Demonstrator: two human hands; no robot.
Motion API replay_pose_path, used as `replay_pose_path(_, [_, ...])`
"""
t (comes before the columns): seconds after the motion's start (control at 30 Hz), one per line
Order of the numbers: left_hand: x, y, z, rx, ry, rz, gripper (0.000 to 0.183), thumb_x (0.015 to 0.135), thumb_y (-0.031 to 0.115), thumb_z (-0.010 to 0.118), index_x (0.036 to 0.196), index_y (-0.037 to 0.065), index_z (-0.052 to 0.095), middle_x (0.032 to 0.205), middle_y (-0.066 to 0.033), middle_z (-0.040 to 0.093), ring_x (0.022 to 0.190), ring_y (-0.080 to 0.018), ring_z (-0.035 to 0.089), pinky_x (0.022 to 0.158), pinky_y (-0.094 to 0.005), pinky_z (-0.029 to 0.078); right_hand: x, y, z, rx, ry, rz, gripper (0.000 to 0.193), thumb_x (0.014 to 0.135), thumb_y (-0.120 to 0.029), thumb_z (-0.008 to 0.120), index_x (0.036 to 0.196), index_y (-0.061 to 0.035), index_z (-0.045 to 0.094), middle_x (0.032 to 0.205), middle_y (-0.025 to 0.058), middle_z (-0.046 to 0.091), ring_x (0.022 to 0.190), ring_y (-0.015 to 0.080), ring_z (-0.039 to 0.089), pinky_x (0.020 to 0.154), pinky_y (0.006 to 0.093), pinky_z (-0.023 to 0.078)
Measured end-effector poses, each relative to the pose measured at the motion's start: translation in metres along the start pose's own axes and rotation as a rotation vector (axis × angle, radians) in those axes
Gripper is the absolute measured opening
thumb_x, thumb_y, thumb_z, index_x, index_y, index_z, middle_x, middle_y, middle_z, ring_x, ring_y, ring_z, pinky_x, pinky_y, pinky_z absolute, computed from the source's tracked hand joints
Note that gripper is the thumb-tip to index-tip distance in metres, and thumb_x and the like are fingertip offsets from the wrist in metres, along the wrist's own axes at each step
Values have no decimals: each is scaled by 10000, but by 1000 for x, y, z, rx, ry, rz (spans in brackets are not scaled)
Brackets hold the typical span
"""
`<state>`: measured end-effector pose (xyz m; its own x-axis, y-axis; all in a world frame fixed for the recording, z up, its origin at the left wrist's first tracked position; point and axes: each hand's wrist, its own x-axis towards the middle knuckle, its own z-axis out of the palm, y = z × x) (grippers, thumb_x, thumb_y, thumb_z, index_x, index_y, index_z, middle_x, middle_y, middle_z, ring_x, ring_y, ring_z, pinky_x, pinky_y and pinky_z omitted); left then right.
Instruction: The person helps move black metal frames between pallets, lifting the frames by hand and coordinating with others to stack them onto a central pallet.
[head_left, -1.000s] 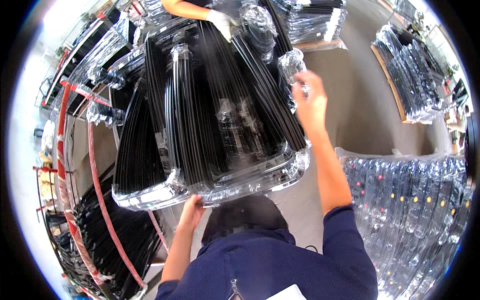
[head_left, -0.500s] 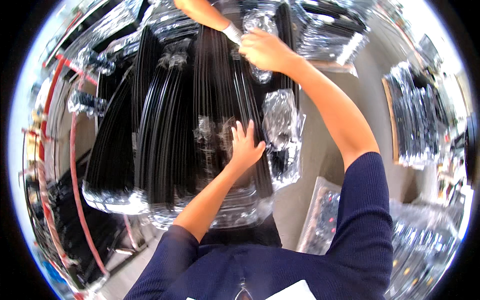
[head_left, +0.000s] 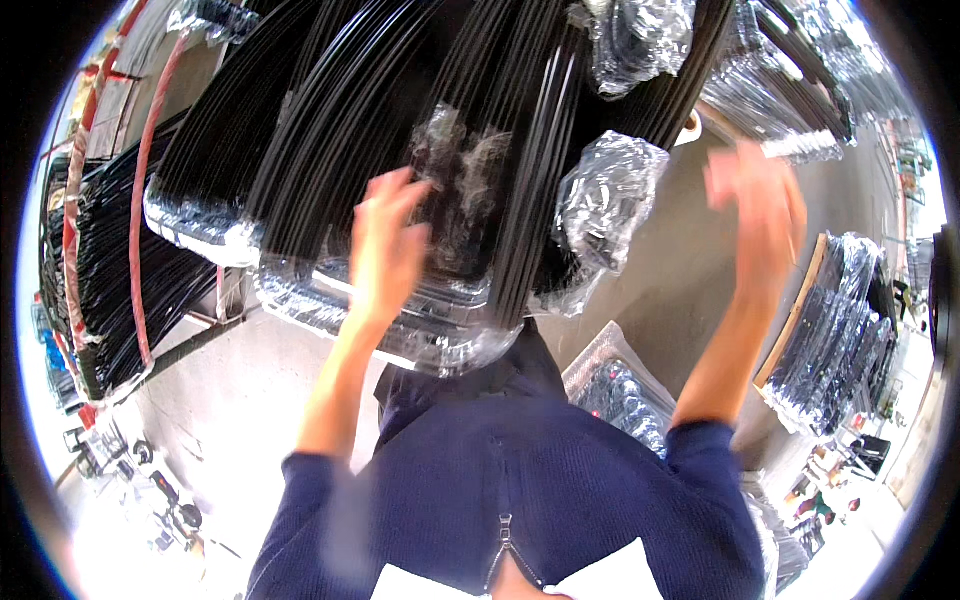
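Head view. Landmark: the big bundle of long black rods sleeved in clear plastic film [head_left: 400, 190], lying across the upper half of the picture.

Change: half a second ago the right hand was up at the bundle's far end beside another person's hand, and the left palm lay flat on the middle of the bundle. Now the right hand [head_left: 755, 215] has come off, raised to the right of the bundle, blurred with motion, fingers spread and holding nothing. The left hand [head_left: 385, 250] stays on the bundle but lower, near its close end, fingers splayed and pressing on the film, not closed around anything. The other person's hand no longer shows. My reading: the bundle now rests on its own support, steadied by one hand only.

The bundle's near end, wrapped in crumpled clear film [head_left: 440, 335], hangs just above the person's dark blue sweater [head_left: 520, 500]. A loose puff of film [head_left: 605, 205] sticks out on the bundle's right side.

Surroundings: left of the bundle, a red metal rack frame [head_left: 140, 200] with more black rods [head_left: 120, 280] stacked behind it. Below the bundle, a pale concrete floor [head_left: 250, 400]. Right of the bundle, a further film-wrapped dark stack on a wooden board [head_left: 835, 340]; another wrapped pack lies on the floor [head_left: 625, 390] under the bundle's right edge. Small tools far lower left, too blurred to name.
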<state>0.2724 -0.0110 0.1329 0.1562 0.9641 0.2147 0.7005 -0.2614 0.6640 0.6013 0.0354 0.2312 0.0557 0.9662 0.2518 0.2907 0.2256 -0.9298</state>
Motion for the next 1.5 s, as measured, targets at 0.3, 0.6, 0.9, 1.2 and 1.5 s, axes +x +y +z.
replay_pose_path(0.3, [-147, -156, -70, -1215, 375, -1137, 682, 840, 562, 406, 1284, 50, 333, 1310, -90, 361, 1216, -229, 326, 1035, -416, 201, -282, 81, 167, 1554, 66, 1364, 718, 874, -563, 290, 1174, 78, 410, 1118, 274, 507, 926, 306, 577, 745, 333, 516])
replay_pose_path(0.6, [-94, -183, -66, -1163, -361, -1083, 718, 848, 549, 436, 1346, 72, 238, 1351, -76, 303, 1240, -182, 263, 1035, -339, 153, -229, 33, 272, 1268, 268, 984, 619, 850, -410, 511, 1177, 94, 364, 1152, 272, 463, 1091, 389, 468, 925, 460, 425])
replay_pose_path(0.9, [-89, -175, -104, -959, -568, -828, 759, 850, 551, 424, 1319, -25, 269, 1334, -140, 342, 1250, -235, 286, 1035, -325, 202, -233, 36, 272, 1050, 56, 1074, 605, 864, -383, 507, 1206, 94, 362, 1207, 269, 437, 1129, 381, 441, 954, 436, 389])
replay_pose_path(1.2, [-89, -195, -79, -1003, -136, -528, 761, 813, 429, 572, 1328, -3, 215, 1301, -112, 360, 1197, -205, 329, 1008, -311, 230, -295, 41, 254, 574, 105, 1074, 633, 857, -453, 482, 1268, 6, 340, 1142, 196, 524, 1065, 295, 518, 886, 437, 415])
replay_pose_path(1.5, [-89, -196, -62, -830, -272, -604, 1033, 770, 533, 576, 1337, -56, -55, 1368, -199, 200, 1271, -271, 207, 1047, -353, 159, -219, 118, 256, 659, 1068, 960, 676, 796, -529, 389, 1294, -73, 369, 1306, 145, 371, 1198, 296, 355, 975, 478, 285])
